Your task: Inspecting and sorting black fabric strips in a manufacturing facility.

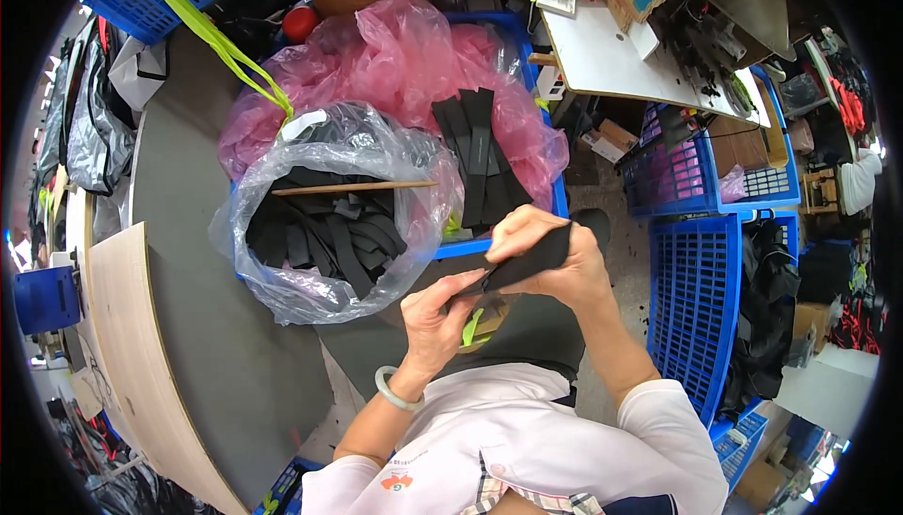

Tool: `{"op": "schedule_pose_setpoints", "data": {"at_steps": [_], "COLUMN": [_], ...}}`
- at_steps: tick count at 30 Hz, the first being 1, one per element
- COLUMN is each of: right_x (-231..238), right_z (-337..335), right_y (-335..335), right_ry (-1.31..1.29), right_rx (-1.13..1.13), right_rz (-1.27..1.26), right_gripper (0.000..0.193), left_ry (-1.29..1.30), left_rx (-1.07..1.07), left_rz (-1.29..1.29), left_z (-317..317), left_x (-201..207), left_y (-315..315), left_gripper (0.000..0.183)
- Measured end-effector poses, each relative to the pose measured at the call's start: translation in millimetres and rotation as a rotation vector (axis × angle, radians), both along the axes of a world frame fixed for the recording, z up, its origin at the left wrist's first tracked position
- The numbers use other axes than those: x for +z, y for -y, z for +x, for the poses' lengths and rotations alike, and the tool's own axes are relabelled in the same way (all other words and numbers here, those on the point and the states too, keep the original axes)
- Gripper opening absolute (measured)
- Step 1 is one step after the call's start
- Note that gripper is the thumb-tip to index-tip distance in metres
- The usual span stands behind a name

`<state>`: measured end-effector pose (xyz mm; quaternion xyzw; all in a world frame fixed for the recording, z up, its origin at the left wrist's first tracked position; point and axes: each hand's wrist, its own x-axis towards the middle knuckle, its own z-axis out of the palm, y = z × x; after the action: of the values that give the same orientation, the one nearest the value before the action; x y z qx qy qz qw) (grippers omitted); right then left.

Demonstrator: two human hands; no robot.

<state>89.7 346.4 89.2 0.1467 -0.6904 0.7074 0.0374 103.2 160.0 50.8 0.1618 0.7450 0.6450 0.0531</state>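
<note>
A black fabric strip (532,261) is stretched between my two hands in front of my body. My right hand (576,266) is closed around its wider end, with the fingers over the top. At the other end, my left hand (435,319) pinches the narrow tip between thumb and fingers. To the left stands a clear plastic bag (235,233) with its mouth rolled open, full of loose black strips (353,242). A thin wooden stick (353,189) lies across it. Several longer black strips (478,153) rest on pink plastic film (395,54) just beyond my hands.
A blue crate (560,197) holds the pink film. Blue baskets (691,303) stand at the right, one with black cloth (757,308). A grey work surface (212,327) and a pale wooden board (141,346) lie at the left. A yellow-green strap (212,31) hangs at the upper left.
</note>
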Motion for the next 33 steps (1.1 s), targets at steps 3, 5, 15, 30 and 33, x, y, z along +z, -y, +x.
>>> {"op": "schedule_pose_setpoints", "data": {"at_steps": [3,5,15,30,33], "right_x": [-0.7,-4.4,-6.2,11.1,2.3], "right_z": [4.8,7.2,15.9,46.1,49.4], "right_y": [-4.5,-8.3,-10.3,30.2,34.6], "right_ry": [-0.042,-0.058,0.014,-0.014,-0.048], "right_rx": [-0.03,-0.026,-0.115,-0.323,-0.336], "right_rz": [-0.052,-0.012,-0.161,0.3,0.319], "right_gripper": [0.024,0.024,0.019,0.034,0.03], "left_ry": [-0.046,-0.019,-0.111,-0.39,-0.438], "left_rx": [-0.036,-0.042,-0.166,0.115,0.121], "left_rz": [0.054,0.047,0.17,-0.14,-0.34], "left_z": [-3.6,-4.5,-8.4,-0.5,-4.1], "left_x": [-5.0,5.1,14.6,1.8,6.8], "left_y": [0.4,-4.2,-11.9,-17.1,-18.9], "left_gripper": [0.031,0.032,0.026,0.027,0.035]}}
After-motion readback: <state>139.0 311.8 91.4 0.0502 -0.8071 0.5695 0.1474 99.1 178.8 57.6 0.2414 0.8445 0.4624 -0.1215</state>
